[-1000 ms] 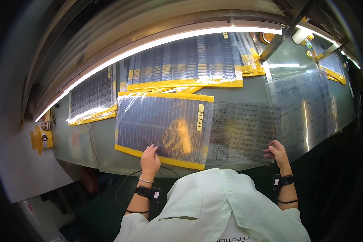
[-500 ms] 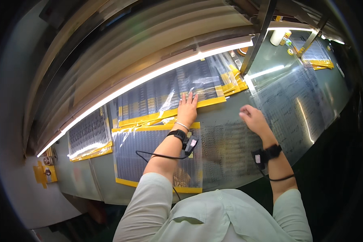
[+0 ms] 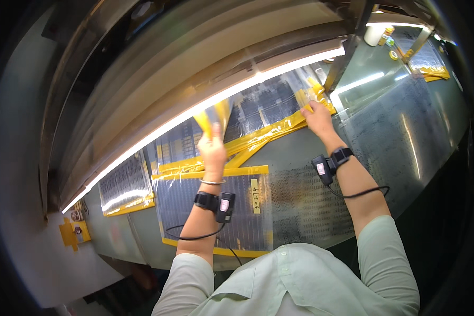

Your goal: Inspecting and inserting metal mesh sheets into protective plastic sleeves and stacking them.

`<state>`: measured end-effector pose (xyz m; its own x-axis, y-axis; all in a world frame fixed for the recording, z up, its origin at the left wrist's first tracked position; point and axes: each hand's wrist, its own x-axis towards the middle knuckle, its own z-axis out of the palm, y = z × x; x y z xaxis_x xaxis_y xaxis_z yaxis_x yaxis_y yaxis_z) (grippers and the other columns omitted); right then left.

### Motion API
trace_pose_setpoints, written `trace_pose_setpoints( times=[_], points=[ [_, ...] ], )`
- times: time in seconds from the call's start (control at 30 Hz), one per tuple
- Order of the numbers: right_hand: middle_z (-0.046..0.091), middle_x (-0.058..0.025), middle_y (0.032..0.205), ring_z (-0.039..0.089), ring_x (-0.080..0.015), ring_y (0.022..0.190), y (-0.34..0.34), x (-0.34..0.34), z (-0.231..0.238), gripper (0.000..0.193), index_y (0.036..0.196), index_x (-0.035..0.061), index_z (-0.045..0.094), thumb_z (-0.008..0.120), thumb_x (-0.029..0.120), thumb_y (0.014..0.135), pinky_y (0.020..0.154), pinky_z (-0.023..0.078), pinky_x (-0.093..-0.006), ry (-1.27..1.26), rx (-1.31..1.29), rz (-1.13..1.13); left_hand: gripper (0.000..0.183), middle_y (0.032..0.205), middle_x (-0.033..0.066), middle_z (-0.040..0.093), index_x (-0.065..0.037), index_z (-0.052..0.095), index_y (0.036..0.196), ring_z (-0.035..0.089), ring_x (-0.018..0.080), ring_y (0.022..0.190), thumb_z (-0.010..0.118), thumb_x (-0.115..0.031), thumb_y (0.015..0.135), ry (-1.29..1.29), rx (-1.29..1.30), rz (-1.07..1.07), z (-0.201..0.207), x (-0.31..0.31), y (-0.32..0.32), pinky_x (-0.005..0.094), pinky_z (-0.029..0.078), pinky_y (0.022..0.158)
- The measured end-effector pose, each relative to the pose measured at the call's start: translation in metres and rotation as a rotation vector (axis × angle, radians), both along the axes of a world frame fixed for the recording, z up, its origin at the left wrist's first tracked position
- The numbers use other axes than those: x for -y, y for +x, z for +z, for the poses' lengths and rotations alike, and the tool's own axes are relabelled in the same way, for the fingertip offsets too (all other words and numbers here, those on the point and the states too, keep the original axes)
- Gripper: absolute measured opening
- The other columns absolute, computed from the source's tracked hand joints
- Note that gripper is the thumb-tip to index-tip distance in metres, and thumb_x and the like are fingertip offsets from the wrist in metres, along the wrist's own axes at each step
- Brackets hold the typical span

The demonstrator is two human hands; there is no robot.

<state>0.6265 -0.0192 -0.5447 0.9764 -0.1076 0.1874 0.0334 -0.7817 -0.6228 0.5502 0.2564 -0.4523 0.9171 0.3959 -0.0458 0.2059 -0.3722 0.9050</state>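
Observation:
My left hand (image 3: 213, 151) is closed on the yellow-taped edge of a clear film sheet (image 3: 222, 111), lifted and folded back toward the lamp; it is blurred by motion. Beneath lies a stack of dark-patterned film sheets (image 3: 263, 108) with yellow tape borders. At the stack's right end my right hand (image 3: 319, 122) pinches its yellow edge, fingers partly hidden. How many sheets are between those fingers I cannot tell. Nearer to me, flat on the table, lies another yellow-edged film sheet (image 3: 210, 197) with a small handwritten label. Both wrists wear black straps with small cabled devices.
A bright tube lamp (image 3: 205, 108) runs low over the stack, under a shelf. A metal post (image 3: 347, 52) stands at the right. Large printed film (image 3: 400, 121) covers the right of the glass-topped table. Further film sheets (image 3: 125, 184) lie left; a white roll (image 3: 374, 36) stands far right.
My left hand has gone from lying flat on the stack to lifting a sheet's edge, moving left. My right hand has moved up and left onto the stack's right end.

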Motion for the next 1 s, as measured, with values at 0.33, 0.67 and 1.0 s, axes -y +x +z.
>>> trace_pose_setpoints(
  times=[0.33, 0.67, 1.0],
  points=[
    [0.055, -0.003, 0.061, 0.051, -0.0087, 0.044, -0.133, 0.006, 0.048, 0.018, 0.1, 0.0028, 0.052, 0.048, 0.011, 0.085, 0.04, 0.042, -0.0198, 1.027, -0.791, 0.195, 0.043, 0.112, 0.0084, 0.058, -0.01, 0.06, 0.108, 0.054, 0.0281, 0.107, 0.049, 0.007, 0.07, 0.7, 0.251, -0.581, -0.029, 0.042, -0.094, 0.0424, 0.042, 0.09],
    [0.058, -0.0062, 0.072, 0.056, -0.0111, 0.051, -0.232, 0.003, 0.054, 0.022, 0.105, 0.0006, 0.048, 0.046, 0.005, 0.083, 0.044, 0.047, -0.0214, 1.111, -0.828, 0.196, 0.038, 0.102, 0.0083, 0.063, -0.007, 0.064, 0.099, 0.058, 0.026, 0.1, 0.052, 0.006, 0.066, 0.678, 0.235, -0.657, 0.017, 0.018, -0.204, 0.0378, 0.045, 0.086],
    [0.057, -0.0098, 0.096, 0.057, -0.019, 0.086, -0.222, 0.013, 0.036, 0.031, 0.111, -0.0011, 0.045, 0.053, 0.009, 0.083, 0.073, 0.048, -0.0305, 1.396, -0.827, 0.334, 0.042, 0.104, 0.0126, 0.061, -0.004, 0.061, 0.103, 0.058, 0.028, 0.1, 0.042, 0.007, 0.068, 0.606, 0.213, -0.459, 0.028, 0.006, -0.272, 0.0366, 0.047, 0.085]
  ],
)
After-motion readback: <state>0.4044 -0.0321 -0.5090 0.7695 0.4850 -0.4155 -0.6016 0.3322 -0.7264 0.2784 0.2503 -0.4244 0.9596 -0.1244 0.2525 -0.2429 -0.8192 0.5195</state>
